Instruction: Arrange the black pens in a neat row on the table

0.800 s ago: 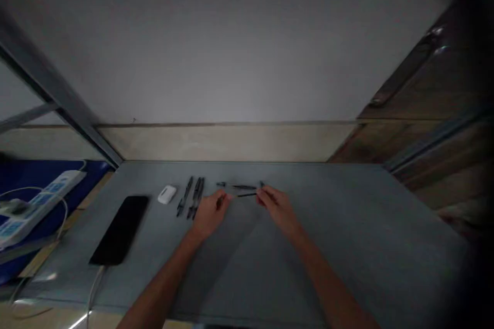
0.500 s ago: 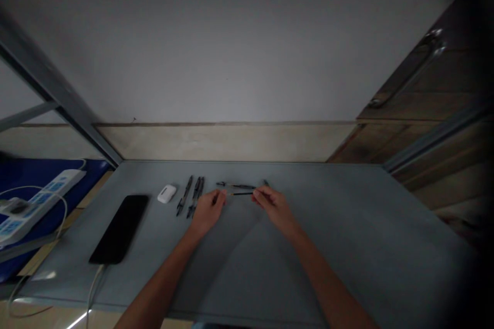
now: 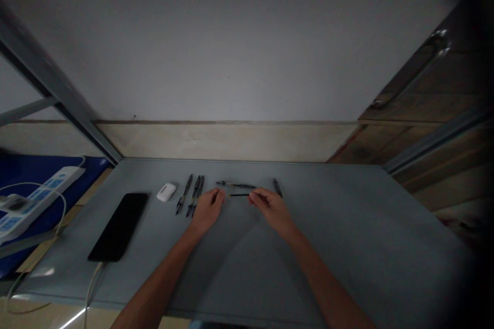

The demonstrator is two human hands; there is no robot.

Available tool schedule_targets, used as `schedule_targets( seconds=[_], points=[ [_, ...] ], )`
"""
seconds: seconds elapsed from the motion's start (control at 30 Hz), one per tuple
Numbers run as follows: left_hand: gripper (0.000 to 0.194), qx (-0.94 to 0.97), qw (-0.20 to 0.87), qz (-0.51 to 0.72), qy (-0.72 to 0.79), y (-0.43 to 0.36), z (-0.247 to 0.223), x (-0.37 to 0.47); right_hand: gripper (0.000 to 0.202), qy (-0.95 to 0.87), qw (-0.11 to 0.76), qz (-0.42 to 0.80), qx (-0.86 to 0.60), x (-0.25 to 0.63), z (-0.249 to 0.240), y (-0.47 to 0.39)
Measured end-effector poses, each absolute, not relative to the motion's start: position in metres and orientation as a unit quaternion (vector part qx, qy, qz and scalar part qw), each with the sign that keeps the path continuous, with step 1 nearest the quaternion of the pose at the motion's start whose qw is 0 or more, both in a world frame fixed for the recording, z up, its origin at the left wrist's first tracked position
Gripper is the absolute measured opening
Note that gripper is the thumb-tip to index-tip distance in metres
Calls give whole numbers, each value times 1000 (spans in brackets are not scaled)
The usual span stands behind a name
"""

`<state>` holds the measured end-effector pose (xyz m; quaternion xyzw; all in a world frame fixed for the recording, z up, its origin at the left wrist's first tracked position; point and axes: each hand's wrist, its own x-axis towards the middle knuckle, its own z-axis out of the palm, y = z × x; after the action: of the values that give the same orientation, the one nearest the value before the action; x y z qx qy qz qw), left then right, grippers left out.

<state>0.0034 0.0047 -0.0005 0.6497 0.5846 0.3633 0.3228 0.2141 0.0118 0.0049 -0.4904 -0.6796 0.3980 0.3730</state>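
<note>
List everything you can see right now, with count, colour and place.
Thin rod: 1, mostly black, between the hands
Pens: 3, dark, side by side beyond the left hand
Crosswise pen: 1, dark, beyond the rod
Dark piece: 1, dark, just beyond the right hand
Case: 1, white, left of the pens
Phone: 1, black, table's left side
Cable: 1, whitish, at the phone's near end
Table: 1, grey, under the hands
Power strip: 1, white and blue, far left
Wall: 1, grey above beige, behind
Handle: 1, metallic, upper right
Right hand: 1, bare, pinching the rod
Left hand: 1, bare, by the rod's other end; contact unclear
</note>
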Motion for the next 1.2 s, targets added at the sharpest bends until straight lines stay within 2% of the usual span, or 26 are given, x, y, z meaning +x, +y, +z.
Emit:
schedule_targets(
  seconds=[0.1,0.33,0.57,0.8,1.07,1.2],
  points=[
    [39,645,314,367,592,6,-1,3,34,-680,370,396,-494,213,4,11],
    [29,646,345,381,564,3,-1,6,44,-638,390,405,-526,215,-4,12],
    [39,632,344,378,583,6,-3,4,27,-662,386,408,-497,213,-1,12],
    [33,648,327,371,579,3,-1,7,49,-649,364,398,-537,213,-2,10],
    [40,624,318,387,599,3,3,6,29,-659,381,409,-503,213,4,10],
    [35,632,318,382,595,3,-1,7,40,-653,369,411,-518,214,1,10]
  ],
)
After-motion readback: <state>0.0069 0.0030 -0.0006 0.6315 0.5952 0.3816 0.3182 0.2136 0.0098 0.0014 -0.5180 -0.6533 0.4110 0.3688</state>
